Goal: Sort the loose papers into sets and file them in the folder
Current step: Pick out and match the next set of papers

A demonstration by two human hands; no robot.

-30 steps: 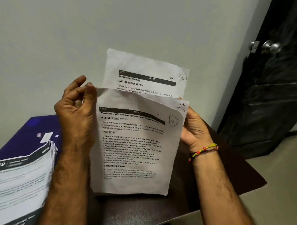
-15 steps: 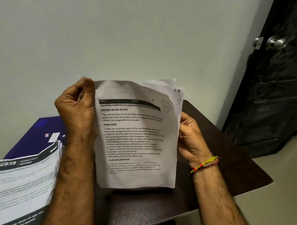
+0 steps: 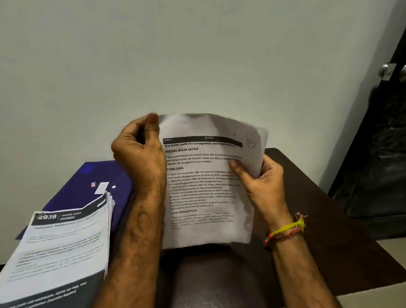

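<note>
Papers (image 3: 205, 189) upright between hands; left hand (image 3: 139, 151) pinches top-left corner, right hand (image 3: 263, 182) grips right edge.

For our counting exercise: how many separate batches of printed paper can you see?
2. One batch of papers is held upright above the table by the left hand and right hand. One stack lies at left, overlapping the blue folder. More may be hidden.

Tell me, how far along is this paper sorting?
Early to midway, I'd guess. A thick stack of papers already lies gathered on the purple folder, which looks closed. The left hand and right hand hold up a small set of sheets. Nothing looks filed yet.
</note>
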